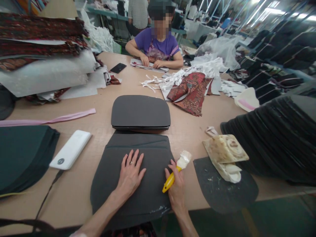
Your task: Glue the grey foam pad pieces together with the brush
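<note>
My left hand (130, 172) lies flat with fingers spread on a large dark grey fabric panel (111, 177), a ring on one finger. My right hand (176, 186) is closed around a paintbrush (170, 182) with a yellow handle and whitish, coated bristles pointing up and away. This hand is at the panel's right edge. White smears mark the panel's near right edge. Just beyond it sits a stack of smaller dark grey rounded pieces (140, 112).
At right, a stained yellowish container (225, 149) stands on a dark piece (222, 194), beside a tall dark stack (274, 138). A white power bank (71, 149) with a cable and dark green panels (22, 154) lie left. Across the table, a person (158, 42) handles pieces near patterned fabric (190, 92).
</note>
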